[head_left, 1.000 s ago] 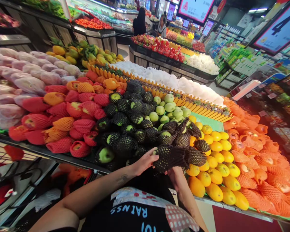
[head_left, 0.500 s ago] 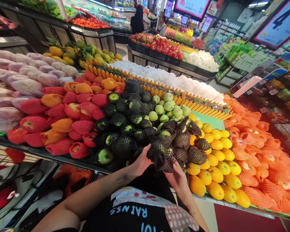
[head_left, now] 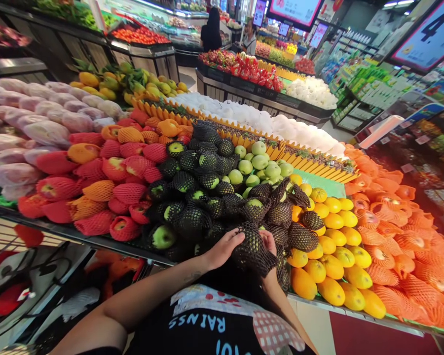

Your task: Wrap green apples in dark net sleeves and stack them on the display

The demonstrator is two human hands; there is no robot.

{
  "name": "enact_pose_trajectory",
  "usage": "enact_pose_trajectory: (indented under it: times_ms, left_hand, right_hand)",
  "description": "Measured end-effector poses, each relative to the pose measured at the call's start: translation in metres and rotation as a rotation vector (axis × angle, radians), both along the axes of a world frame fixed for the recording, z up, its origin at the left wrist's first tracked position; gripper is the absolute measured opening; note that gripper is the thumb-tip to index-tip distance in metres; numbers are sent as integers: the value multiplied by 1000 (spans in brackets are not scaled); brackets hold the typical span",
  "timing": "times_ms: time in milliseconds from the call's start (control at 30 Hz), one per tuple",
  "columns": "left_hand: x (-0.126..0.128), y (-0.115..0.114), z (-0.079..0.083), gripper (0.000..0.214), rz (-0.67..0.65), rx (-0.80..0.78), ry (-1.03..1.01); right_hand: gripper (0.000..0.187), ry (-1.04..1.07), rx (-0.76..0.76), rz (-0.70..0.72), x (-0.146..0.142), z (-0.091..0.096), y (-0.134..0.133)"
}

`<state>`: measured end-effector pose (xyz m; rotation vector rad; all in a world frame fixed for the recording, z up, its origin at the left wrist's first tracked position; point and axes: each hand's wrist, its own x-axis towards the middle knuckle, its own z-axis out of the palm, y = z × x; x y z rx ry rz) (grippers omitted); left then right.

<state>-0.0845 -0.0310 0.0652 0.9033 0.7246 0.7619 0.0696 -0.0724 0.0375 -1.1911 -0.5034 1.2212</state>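
Note:
Close to my body, at the front edge of the stand, I hold a green fruit in a black foam net (head_left: 252, 246). My left hand (head_left: 224, 250) is closed against its left side, with the thumb and fingers partly behind the net. On the right side my right hand (head_left: 268, 278) wraps round it, fingertips showing near the top. Loose net hangs over the right palm. Around my hands lie more black-netted green fruits (head_left: 190, 222) on the left and dark netted ones (head_left: 277, 217) on the right. Bare green fruits (head_left: 259, 161) sit behind them.
Yellow mangoes (head_left: 333, 266) and orange-netted fruits (head_left: 410, 241) fill the stand's right. Red-netted fruits (head_left: 59, 187) and pale wrapped fruits (head_left: 46, 130) lie left. A yellow fence divider (head_left: 314, 167) runs behind. A cart (head_left: 11, 276) stands at lower left; two people are far back.
The netted fruit has come lower and turned between my hands. My right hand has shifted up round its right side, and my left hand now lies more over its left side.

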Motion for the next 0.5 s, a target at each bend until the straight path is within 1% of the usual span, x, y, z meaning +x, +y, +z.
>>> enact_pose_trajectory:
  times_ms: [33,100,133,200,233,300,367,400,433,500]
  left_hand:
    - [0,1,0,41,18,-2,-5]
    - [0,3,-2,40,31,-22,1]
    - [0,4,-2,39,23,-37,20]
    - [0,8,-2,36,-4,-37,100]
    - [0,10,0,35,-8,4,168]
    - [-1,14,4,32,23,189,355]
    - [-3,17,10,30,103,426,541]
    - [-5,18,13,29,145,515,601]
    - [-6,18,15,26,172,572,628]
    - [-8,18,18,22,186,593,591]
  right_hand:
    - [32,-23,16,9,0,4,-3]
    - [33,3,20,60,0,13,-10]
    - [33,64,1,101,-1,16,-14]
    - [46,249,-60,201,-3,18,-22]
    - [52,338,-94,246,-5,17,-26]
    - [56,439,-135,295,-8,12,-31]
    - [49,450,-135,252,-10,6,-35]
    - [47,439,-125,211,-10,4,-36]
    - [46,423,-113,175,-10,2,-36]
    - [48,394,-103,139,-8,-1,-36]
